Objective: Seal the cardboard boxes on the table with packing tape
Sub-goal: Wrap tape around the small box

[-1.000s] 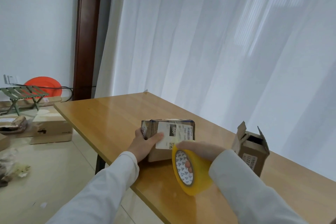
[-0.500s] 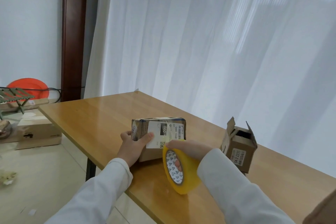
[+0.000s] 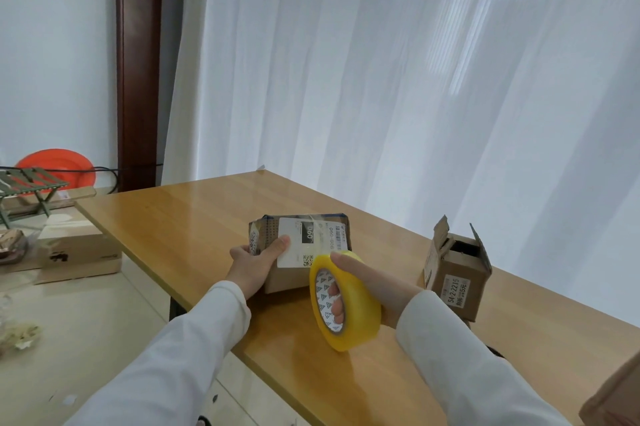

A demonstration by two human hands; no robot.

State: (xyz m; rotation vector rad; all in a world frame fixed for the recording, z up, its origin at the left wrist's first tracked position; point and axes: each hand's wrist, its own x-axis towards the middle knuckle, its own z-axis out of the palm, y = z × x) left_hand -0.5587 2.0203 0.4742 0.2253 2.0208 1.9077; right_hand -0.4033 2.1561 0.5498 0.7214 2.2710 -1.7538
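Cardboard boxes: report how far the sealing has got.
Done: none looks finished, though the labelled box has glossy tape across its top. In hand: the left hand steadies that box while the right hand holds the yellow tape roll, fingers through its core. Left: the small box to the right stands with flaps open, untaped.

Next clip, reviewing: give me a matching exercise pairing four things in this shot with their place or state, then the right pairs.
Things:
1. tape roll
2. labelled box
3. small box
4. orange disc

Places or states:
A. top flaps standing open, on the table
B. on the floor by the wall
C. gripped by the left hand
D. held by the right hand, fingers through its core

Pairs: 1-D, 2-C, 3-A, 4-B
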